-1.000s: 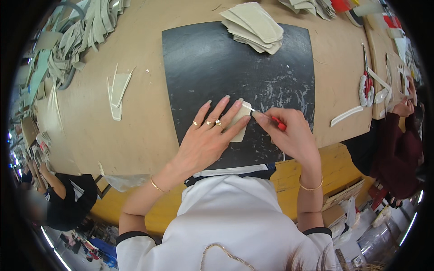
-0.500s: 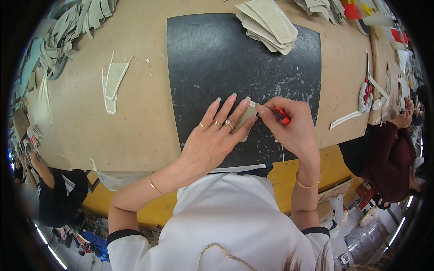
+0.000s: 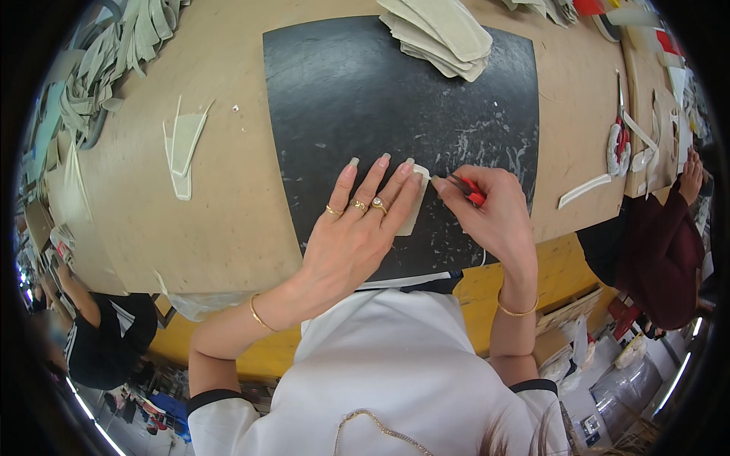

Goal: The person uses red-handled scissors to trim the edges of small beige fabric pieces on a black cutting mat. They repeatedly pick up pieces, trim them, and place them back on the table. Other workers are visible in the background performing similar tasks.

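My left hand (image 3: 353, 220) lies flat on a small pale beige piece (image 3: 411, 215) with a white edge strip, its fingers stretched out and slightly apart. Much of the piece is hidden beneath it. My right hand (image 3: 494, 209) is closed around a small red-handled tool (image 3: 473, 193) with a dark metal part; its exact kind is unclear. The right thumb and forefinger pinch close to the piece's top corner, at the end of the white strip (image 3: 423, 174). Both hands are over a black mat (image 3: 342, 99).
A stack of beige pieces (image 3: 449, 42) sits at the mat's far edge. Two white-edged pieces (image 3: 184, 144) lie to the left, near grey strips (image 3: 91, 83). Red-and-white-handled scissors (image 3: 617, 148) and a curved white strip (image 3: 584, 191) are to the right. Co-workers (image 3: 654, 251) flank the table.
My left fingers have drawn back off the piece's right side, uncovering more of it. My right fingertips have come slightly away from its corner, the red-handled tool still in hand.
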A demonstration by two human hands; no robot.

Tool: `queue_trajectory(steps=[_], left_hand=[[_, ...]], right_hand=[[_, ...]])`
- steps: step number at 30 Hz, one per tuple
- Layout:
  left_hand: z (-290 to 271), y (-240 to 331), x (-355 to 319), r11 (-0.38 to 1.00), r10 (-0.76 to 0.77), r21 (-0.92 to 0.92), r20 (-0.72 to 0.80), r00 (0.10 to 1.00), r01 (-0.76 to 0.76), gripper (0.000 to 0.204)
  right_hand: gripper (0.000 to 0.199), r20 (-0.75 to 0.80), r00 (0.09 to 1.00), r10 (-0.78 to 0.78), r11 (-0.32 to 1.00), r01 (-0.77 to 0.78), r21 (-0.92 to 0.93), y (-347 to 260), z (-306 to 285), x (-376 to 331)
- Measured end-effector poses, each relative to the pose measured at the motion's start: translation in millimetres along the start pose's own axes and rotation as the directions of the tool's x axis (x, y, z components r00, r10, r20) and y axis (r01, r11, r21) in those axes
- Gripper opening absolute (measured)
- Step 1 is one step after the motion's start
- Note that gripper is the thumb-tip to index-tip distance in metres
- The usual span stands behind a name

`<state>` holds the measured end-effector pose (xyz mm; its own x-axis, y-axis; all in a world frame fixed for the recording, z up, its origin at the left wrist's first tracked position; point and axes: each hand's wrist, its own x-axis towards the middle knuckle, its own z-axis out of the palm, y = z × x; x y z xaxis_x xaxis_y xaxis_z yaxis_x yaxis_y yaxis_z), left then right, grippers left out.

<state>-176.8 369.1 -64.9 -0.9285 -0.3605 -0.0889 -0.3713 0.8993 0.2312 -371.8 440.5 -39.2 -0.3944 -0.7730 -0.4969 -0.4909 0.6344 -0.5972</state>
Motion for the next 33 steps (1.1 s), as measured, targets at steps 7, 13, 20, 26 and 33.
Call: queue_trajectory(steps=[7, 13, 20, 26, 33], left_hand=[[16.3, 13.2, 8.5, 0.979, -0.011, 0.196, -0.251, 0.968, 0.062, 0.045], [4.7, -5.4, 6.4, 0.996, -0.054, -0.076, -0.195, 0.979, 0.04, 0.044], [-8.0, -33.3, 9.6, 0.977, 0.044, -0.205, -0.069, 0.997, -0.057, 0.06], [5.7, 0.2, 2.3, 0.961, -0.275, -0.063, -0.175, 0.945, 0.268, 0.057], [9.6, -4.7, -4.5, 0.946, -0.323, -0.078, -0.317, 0.892, 0.316, 0.042]], right_hand=[[0.026, 0.02, 0.999, 0.048, 0.994, -0.046, -0.101, -6.4, -2.6, 3.1], [0.025, -0.044, 0.998, -0.047, 0.993, 0.042, -0.113, -7.2, -0.2, -1.8], [0.019, -0.022, 0.997, -0.077, 0.99, 0.074, -0.123, -6.7, -1.6, -2.0], [0.011, -0.082, 0.976, -0.2, 0.97, 0.185, -0.16, -13.4, -5.3, 4.0], [0.015, -0.179, 0.794, -0.581, 0.791, 0.499, -0.355, -17.0, 12.4, 24.0]])
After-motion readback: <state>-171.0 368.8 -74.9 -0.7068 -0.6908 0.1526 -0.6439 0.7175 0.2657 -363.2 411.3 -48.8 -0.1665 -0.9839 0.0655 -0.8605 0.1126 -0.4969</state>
